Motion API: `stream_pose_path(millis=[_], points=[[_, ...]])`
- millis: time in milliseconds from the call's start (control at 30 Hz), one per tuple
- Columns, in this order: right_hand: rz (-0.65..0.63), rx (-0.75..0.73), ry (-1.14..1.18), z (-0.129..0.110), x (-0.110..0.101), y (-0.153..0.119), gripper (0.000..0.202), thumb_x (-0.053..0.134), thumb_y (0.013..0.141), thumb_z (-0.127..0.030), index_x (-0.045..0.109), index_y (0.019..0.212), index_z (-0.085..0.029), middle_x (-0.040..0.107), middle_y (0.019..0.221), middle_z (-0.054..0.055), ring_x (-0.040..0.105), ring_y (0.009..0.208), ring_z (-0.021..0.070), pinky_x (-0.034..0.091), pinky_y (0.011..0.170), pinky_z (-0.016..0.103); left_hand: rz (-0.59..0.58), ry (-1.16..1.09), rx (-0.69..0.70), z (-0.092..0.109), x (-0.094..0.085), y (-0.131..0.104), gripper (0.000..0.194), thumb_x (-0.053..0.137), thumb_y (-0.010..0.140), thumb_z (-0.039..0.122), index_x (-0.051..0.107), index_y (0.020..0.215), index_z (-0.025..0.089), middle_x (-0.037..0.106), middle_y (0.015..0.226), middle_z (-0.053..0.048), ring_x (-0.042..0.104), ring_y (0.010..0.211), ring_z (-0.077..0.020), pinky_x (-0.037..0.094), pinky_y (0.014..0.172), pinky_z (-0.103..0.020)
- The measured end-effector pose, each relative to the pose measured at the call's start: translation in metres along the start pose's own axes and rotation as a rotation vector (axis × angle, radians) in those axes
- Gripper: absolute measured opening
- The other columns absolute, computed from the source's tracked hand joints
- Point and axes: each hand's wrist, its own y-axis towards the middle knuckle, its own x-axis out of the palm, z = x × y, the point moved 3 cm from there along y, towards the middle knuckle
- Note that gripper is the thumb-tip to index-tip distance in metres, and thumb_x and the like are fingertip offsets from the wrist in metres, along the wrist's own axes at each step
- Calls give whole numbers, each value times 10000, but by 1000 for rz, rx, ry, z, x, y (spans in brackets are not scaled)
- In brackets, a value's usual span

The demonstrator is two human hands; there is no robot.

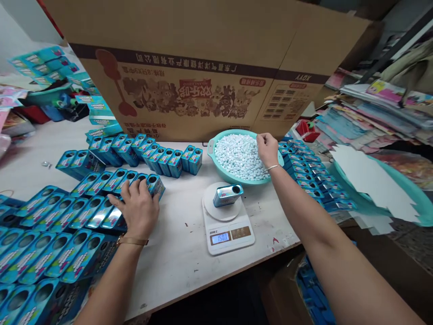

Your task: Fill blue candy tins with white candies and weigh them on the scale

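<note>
My left hand (138, 205) reaches over the rows of blue tins (81, 212) with its fingers spread and bent down onto their tops. It does not visibly grip any one tin. Near the right rim of a mint-green bowl (225, 176), my right hand (268, 149) is closed, fingertips together and pointing down. Whatever is between those fingers is hidden. Small white and pale-blue candies (238, 155) fill the bowl. Between my hands, one blue tin with a round hole in its top (228, 195) stands on the plate of a white kitchen scale (231, 234), whose display is lit.
A large cardboard box (203, 58) stands behind the bowl. More blue tins (307, 171) stand in rows at the right. Beyond them, white card sheets (372, 176) lie across another green basin (421, 203). An open carton (287, 289) sits below the table's front edge.
</note>
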Motion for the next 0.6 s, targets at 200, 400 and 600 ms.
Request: stream_pose_path(millis=[200,400,600], points=[[-216,608,912,-18,-4,-8,264,427,943,-345,383,708,-233,360,534,-76,289,407,79,266,348,163,79,-159,-2,5,-2,7,353,611,837,302,524,1179,288,538,1211,-71,268,1357,-469,-79,1033,-823],[-250,795,1161,-54,7,-73,235,419,961,-260,395,732,-216,345,545,-89,218,361,43,191,303,120,113,-312,115,41,-4,-6,509,654,826,359,512,1284,188,503,1231,-150,387,1299,-405,256,1113,-631],[-118,698,1132,-74,16,-115,287,554,932,-426,453,767,-213,331,564,-96,243,383,40,232,327,133,-38,-542,290,112,11,-28,505,634,861,319,475,1328,215,550,1218,-124,494,1216,-295,428,1038,-475]])
